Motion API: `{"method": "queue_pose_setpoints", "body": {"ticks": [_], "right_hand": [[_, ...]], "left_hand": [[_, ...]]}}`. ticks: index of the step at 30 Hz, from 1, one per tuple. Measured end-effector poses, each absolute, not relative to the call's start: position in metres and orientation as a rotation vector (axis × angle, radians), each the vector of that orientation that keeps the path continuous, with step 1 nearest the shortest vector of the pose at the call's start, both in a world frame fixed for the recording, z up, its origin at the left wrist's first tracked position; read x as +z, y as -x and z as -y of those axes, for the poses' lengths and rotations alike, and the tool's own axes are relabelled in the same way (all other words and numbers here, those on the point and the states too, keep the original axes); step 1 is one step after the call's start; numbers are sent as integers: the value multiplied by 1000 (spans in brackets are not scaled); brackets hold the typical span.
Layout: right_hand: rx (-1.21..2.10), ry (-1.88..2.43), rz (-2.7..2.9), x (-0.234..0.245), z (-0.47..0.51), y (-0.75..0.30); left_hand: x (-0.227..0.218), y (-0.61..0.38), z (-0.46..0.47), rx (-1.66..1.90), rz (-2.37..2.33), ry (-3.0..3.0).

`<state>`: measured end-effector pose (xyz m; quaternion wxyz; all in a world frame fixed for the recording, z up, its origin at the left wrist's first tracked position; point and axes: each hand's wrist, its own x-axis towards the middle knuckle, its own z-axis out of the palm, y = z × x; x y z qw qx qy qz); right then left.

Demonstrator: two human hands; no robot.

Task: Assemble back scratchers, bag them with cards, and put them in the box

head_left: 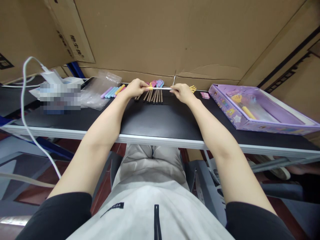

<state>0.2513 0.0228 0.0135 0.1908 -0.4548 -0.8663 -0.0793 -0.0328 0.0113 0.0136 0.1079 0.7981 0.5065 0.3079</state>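
A back scratcher with a slim metal rod (162, 88) is held level between my hands, above the dark tabletop. My left hand (135, 89) pinches it at the yellow handle. My right hand (183, 93) has its fingers closed on the rod's other end, and a yellow claw head (192, 89) shows just beyond that hand. Behind and below the rod lies a row of back scratchers with pink, yellow and blue claw heads (159, 83) and dark shafts (156, 96). Several pastel handle tubes (112, 92) lie left of my left hand, which partly hides them.
Clear plastic bags (97, 95) lie on the left, near a white plug and cable (51, 76). At right stands an open purple box (236, 122) with a yellow claw scratcher inside. A small pink card (205, 95) lies beside it. Cardboard walls (160, 40) enclose the table's back.
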Motion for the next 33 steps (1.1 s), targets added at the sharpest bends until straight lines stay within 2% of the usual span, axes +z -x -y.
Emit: {"method": "queue_pose_setpoints", "body": {"ticks": [10,23,28,33], "right_hand": [[-271,1205,2531,17,-7,-229],[-298,1267,2552,22,2,-223],[-460,1338,2435,17,7,-215],[-515,1267,2500,16,9,-208]], "left_hand": [[24,0,10,791,-1482,-2434],[14,-17,8,903,-1436,-2423],[6,-46,11,1045,-1427,-2256],[5,-64,19,1141,-1407,-1790]]}}
